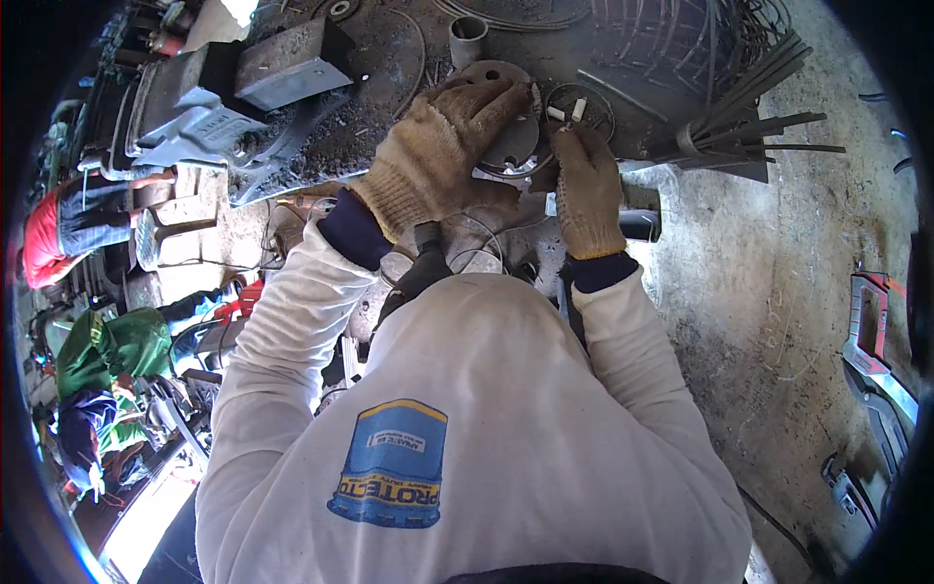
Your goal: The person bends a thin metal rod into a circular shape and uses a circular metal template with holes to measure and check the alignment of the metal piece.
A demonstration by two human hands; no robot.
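My left hand (443, 141), in a tan knitted work glove, lies over a round metal plate (513, 139) with holes in it. Its fingers stretch across the plate toward the far edge. My right hand (588, 185), in a matching glove, is just right of the plate with its fingertips pinched together. A short white chalk-like stick (579, 109) shows right at those fingertips and seems to be held by them. A second white piece (556, 114) lies beside it, within a thin metal ring (605, 101) on the dark workbench (555, 60).
Beyond the plate stands a short pipe piece (468, 42). A bundle of metal rods (749, 136) sticks out past the bench's right edge. Rectangular metal blocks (292, 66) sit at the left. Power tools (869, 331) lie on the floor at right. Other people (97, 219) are at far left.
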